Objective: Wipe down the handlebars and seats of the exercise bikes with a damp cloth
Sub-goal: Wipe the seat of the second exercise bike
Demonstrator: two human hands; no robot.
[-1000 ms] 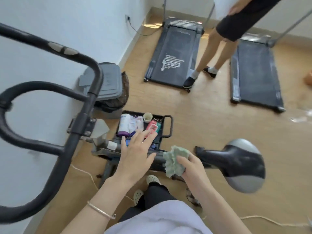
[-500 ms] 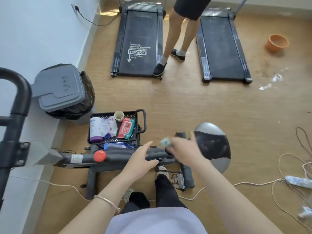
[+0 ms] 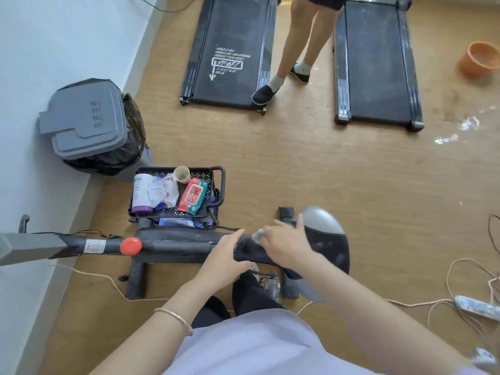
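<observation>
The right hand's [image 3: 286, 243] fingers bunch a pale green cloth [image 3: 258, 234] against the narrow nose of the exercise bike's black-and-grey seat [image 3: 328, 239]. Blur and the hand hide most of the cloth. The left hand [image 3: 224, 255] lies over the bike frame [image 3: 176, 243] just left of the seat; how far its fingers wrap cannot be told. Beyond the frame, a black basket [image 3: 222, 182] holds a red-and-green wipes pack [image 3: 193, 196] whose label is unreadable. The grey bin lid [image 3: 86, 123] at the far left carries Chinese characters, and the left treadmill [image 3: 230, 50] reads "HALLO!". A second ago the cloth was held clear of the seat and the handlebars filled the left; now only a grey post [image 3: 24, 247] shows there.
</observation>
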